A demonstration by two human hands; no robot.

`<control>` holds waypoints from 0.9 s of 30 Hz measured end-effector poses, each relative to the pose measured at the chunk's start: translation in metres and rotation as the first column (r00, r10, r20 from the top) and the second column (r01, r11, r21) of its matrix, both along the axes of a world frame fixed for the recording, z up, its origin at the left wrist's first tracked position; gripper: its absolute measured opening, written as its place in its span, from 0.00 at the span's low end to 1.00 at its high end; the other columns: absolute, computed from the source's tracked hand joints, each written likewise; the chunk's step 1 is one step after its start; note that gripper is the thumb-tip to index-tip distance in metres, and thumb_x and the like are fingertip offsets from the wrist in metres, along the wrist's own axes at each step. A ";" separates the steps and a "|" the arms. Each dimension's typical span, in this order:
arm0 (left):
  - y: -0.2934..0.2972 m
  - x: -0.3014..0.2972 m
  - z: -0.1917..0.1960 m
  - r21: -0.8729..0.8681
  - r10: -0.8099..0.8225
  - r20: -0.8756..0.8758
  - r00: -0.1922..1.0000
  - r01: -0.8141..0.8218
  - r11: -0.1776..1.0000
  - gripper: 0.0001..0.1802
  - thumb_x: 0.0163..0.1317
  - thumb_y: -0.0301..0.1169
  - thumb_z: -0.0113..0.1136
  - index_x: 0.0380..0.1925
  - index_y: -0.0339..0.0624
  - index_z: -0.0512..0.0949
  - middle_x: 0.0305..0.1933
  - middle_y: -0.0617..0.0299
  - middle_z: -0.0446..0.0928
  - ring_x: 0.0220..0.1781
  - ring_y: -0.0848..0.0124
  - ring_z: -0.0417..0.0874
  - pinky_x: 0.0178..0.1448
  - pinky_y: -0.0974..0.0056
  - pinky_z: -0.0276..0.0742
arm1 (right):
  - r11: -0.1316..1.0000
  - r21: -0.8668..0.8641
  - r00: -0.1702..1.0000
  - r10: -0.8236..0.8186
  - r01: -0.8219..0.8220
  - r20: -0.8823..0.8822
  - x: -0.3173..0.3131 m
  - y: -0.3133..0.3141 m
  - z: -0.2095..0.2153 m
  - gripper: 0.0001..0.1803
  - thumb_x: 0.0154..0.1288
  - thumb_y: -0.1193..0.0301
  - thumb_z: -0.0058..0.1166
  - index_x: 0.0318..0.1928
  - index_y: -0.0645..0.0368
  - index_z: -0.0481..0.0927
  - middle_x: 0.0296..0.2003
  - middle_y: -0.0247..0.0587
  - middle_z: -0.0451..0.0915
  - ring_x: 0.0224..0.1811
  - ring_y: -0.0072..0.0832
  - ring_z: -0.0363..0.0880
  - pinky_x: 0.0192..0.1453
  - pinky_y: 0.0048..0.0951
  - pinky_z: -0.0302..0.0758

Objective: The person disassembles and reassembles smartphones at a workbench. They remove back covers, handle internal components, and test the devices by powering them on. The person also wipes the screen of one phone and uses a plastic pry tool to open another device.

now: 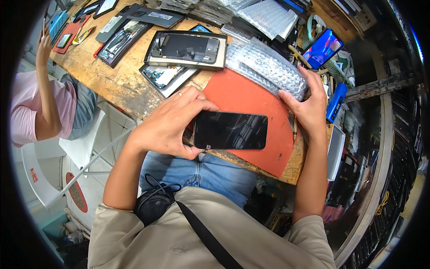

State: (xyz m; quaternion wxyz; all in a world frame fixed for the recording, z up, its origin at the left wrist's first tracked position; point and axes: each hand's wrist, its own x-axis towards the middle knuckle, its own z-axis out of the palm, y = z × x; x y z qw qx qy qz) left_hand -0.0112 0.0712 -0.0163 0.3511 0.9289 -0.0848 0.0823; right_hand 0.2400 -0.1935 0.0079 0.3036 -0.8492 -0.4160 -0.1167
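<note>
A black smartphone (230, 131) lies sideways, its dark glossy screen facing up, over the front part of an orange mat (264, 157). My left hand (168, 121) grips its left end, with the thumb and fingers at opposite long edges. Farther back on the mat and table rests a clear bubble-wrap bundle (264, 62); what is inside it cannot be made out. My right hand (310, 101) curves round the bundle's right end, thumb on the near side and fingers beyond it. A slim pen-like tool (294, 130) lies by my right wrist.
Behind the phone are a boxed screen panel (188, 48) and an opened phone (163, 77). More bubble-wrapped packs (268, 20) pile up at the back. A lit phone (322, 48) and a blue cylinder-like object (337, 103) are at right. Another person (49, 98) sits at left.
</note>
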 end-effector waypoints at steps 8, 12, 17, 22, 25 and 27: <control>-0.002 0.001 0.000 0.004 0.001 0.017 1.000 -0.001 1.000 0.47 0.32 0.41 0.81 0.61 0.46 0.78 0.55 0.51 0.73 0.59 0.47 0.77 0.60 0.50 0.76 | 1.000 -0.004 1.000 0.012 -0.012 -0.006 0.005 -0.003 -0.007 0.41 0.49 0.63 0.84 0.64 0.65 0.83 0.57 0.52 0.83 0.60 0.48 0.84 0.66 0.43 0.79; 0.000 -0.001 0.000 0.023 0.013 -0.020 1.000 -0.012 1.000 0.48 0.32 0.41 0.81 0.61 0.46 0.78 0.55 0.51 0.73 0.59 0.47 0.77 0.60 0.50 0.75 | 1.000 -0.008 1.000 0.007 -0.007 0.004 0.002 0.000 -0.003 0.41 0.48 0.62 0.85 0.63 0.65 0.84 0.57 0.52 0.84 0.60 0.48 0.84 0.66 0.43 0.79; 0.000 -0.001 -0.004 0.007 0.012 0.011 1.000 -0.012 1.000 0.47 0.32 0.40 0.81 0.61 0.46 0.79 0.54 0.51 0.73 0.59 0.47 0.77 0.60 0.50 0.75 | 0.999 0.019 0.999 0.032 -0.032 0.004 0.004 -0.002 -0.004 0.40 0.48 0.62 0.85 0.62 0.65 0.84 0.57 0.52 0.84 0.59 0.48 0.84 0.65 0.44 0.79; -0.001 0.001 0.000 0.021 0.003 -0.013 1.000 -0.003 1.000 0.46 0.32 0.39 0.81 0.60 0.46 0.79 0.54 0.51 0.74 0.59 0.48 0.77 0.60 0.50 0.75 | 1.000 0.002 0.999 0.029 -0.029 0.024 0.004 -0.002 -0.005 0.40 0.49 0.63 0.85 0.62 0.66 0.84 0.57 0.53 0.84 0.59 0.49 0.84 0.65 0.44 0.80; 0.001 0.000 -0.002 0.019 0.004 -0.013 1.000 -0.004 1.000 0.46 0.32 0.39 0.81 0.60 0.45 0.80 0.53 0.51 0.74 0.59 0.48 0.78 0.60 0.50 0.75 | 1.000 0.005 1.000 0.026 -0.026 0.002 0.002 -0.001 -0.004 0.39 0.49 0.63 0.85 0.61 0.66 0.84 0.57 0.53 0.84 0.60 0.49 0.84 0.66 0.44 0.79; 0.001 -0.001 0.000 0.012 0.003 -0.020 1.000 -0.002 1.000 0.46 0.32 0.39 0.81 0.60 0.45 0.80 0.53 0.52 0.74 0.59 0.48 0.78 0.60 0.50 0.75 | 0.999 0.002 0.999 0.032 -0.032 -0.002 0.003 -0.001 -0.003 0.39 0.49 0.63 0.85 0.61 0.66 0.84 0.57 0.53 0.84 0.60 0.49 0.84 0.66 0.44 0.79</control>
